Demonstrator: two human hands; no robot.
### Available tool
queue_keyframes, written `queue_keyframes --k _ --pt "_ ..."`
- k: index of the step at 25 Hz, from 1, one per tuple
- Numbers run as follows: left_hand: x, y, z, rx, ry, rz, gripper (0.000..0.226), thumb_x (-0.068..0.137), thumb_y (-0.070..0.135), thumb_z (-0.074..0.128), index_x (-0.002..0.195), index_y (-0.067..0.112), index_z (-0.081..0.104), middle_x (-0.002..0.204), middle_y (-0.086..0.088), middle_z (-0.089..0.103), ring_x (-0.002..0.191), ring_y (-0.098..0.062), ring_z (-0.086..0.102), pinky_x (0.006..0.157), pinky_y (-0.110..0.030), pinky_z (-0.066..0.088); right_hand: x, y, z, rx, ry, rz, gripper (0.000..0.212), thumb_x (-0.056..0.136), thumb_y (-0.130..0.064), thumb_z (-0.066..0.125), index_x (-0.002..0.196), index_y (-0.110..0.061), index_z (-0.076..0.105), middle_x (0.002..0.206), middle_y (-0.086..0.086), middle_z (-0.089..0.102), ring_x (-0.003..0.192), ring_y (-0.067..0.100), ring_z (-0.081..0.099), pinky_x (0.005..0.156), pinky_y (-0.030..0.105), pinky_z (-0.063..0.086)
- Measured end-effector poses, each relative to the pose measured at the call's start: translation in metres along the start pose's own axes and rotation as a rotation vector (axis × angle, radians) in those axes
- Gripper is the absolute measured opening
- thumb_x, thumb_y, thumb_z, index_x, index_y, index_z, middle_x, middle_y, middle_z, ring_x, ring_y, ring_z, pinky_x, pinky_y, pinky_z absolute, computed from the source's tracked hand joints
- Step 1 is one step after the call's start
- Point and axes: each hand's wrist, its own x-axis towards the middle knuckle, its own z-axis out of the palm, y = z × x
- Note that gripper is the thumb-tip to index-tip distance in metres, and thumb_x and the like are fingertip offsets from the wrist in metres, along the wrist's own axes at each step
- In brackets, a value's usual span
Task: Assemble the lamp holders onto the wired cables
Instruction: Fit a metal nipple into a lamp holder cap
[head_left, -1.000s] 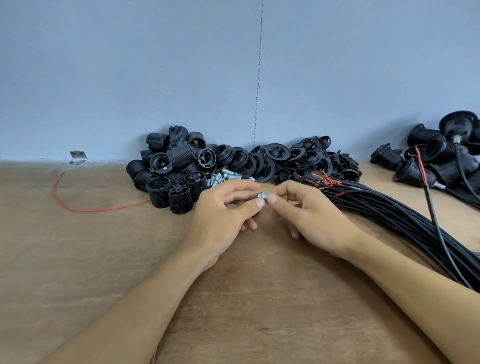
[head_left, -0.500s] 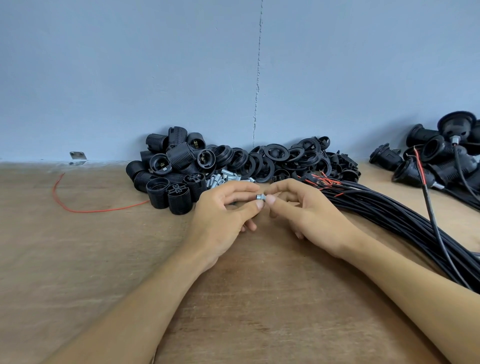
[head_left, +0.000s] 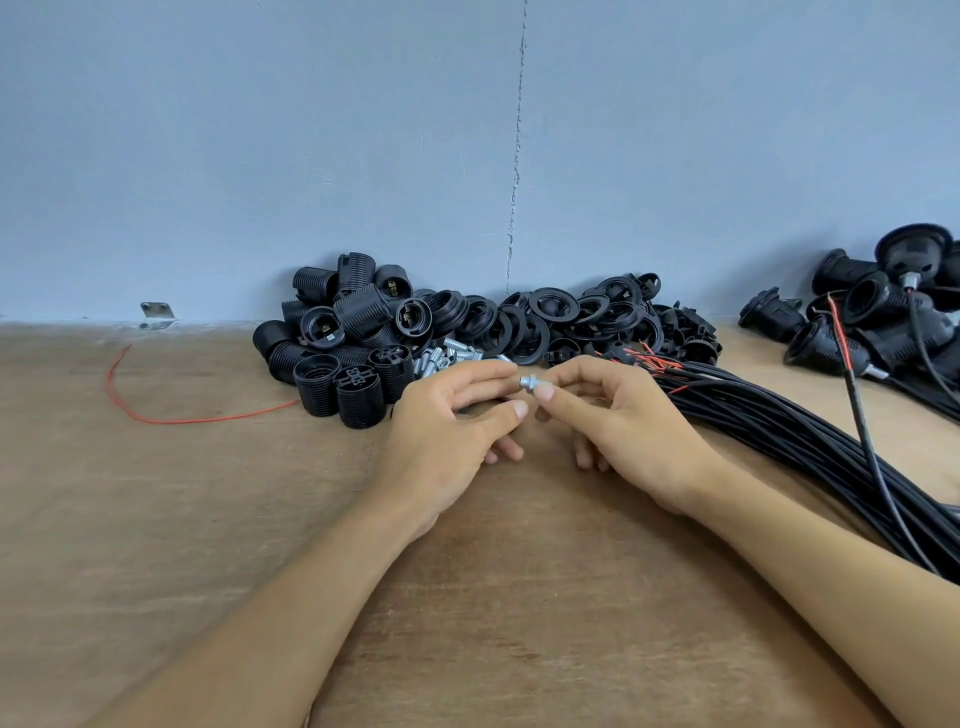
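A small silver metal fitting (head_left: 528, 383) is pinched between the thumb and forefinger of my right hand (head_left: 618, 431), just above the wooden table (head_left: 519, 597). My left hand (head_left: 447, 431) sits close on its left with fingers loosely curled; its thumb is a little below the fitting and apart from it. Behind the hands lie a heap of black threaded lamp holders (head_left: 343, 343), a heap of black rings (head_left: 582, 322) and several loose silver fittings (head_left: 447, 358). A thick bundle of black cables (head_left: 810, 447) with red wire ends (head_left: 649, 361) runs off to the right.
A loose red wire (head_left: 156, 410) curls on the table at the left. Assembled black holders on cables (head_left: 872, 317) lie at the far right against the blue wall (head_left: 467, 156). A small metal bracket (head_left: 157, 314) sits at the wall's foot.
Both hands pinched the silver fitting before. Now my right hand has lifted it slightly and my left thumb has dropped away from it.
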Motion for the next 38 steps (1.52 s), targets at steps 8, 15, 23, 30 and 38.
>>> queue_keyframes --k 8,15,23,30,38 --pt "0.0 0.0 0.003 0.044 0.063 -0.024 0.011 0.089 0.014 0.073 0.087 0.025 0.076 0.083 0.003 0.076 0.055 -0.021 0.072 0.05 -0.017 0.047 0.017 0.012 -0.005 -0.741 0.058 0.01 0.02 0.098 -0.043 0.056 0.096 -0.024 0.064 0.163 -0.01 0.028 0.123 0.011 0.057 0.094 0.033 0.045" --pt "-0.001 0.003 0.003 0.073 0.073 -0.033 0.012 0.091 0.012 0.071 0.087 0.023 0.075 0.082 0.006 0.076 0.055 -0.021 0.072 0.05 -0.019 0.048 0.007 0.009 -0.002 -0.437 0.289 -0.261 0.015 0.098 -0.034 0.059 0.088 -0.025 0.064 0.096 -0.011 0.063 0.078 -0.003 0.053 0.07 0.014 0.037" --pt "-0.003 0.004 0.004 0.107 0.091 -0.019 0.012 0.089 0.008 0.072 0.087 0.02 0.075 0.077 0.003 0.074 0.049 -0.019 0.066 0.046 -0.016 0.045 0.012 0.012 -0.002 -0.592 0.011 -0.057 0.016 0.102 -0.045 0.045 0.099 -0.032 0.054 0.133 -0.02 0.059 0.105 0.006 0.059 0.088 0.036 0.045" --pt "-0.003 0.006 0.005 0.131 0.1 -0.021 0.014 0.09 0.008 0.071 0.086 0.021 0.075 0.078 0.003 0.074 0.049 -0.019 0.067 0.047 -0.016 0.044 0.01 0.015 0.0 -0.609 0.101 -0.148 0.01 0.097 -0.042 0.056 0.098 -0.033 0.06 0.096 -0.018 0.058 0.078 -0.003 0.049 0.074 0.032 0.042" --pt "-0.004 0.006 0.005 0.211 0.115 0.009 0.013 0.088 0.009 0.073 0.087 0.022 0.074 0.083 0.014 0.072 0.041 -0.011 0.059 0.05 -0.015 0.048 0.01 0.013 0.0 -0.646 0.114 -0.12 0.013 0.092 -0.042 0.065 0.093 -0.03 0.069 0.106 -0.016 0.059 0.088 0.008 0.055 0.082 0.042 0.051"
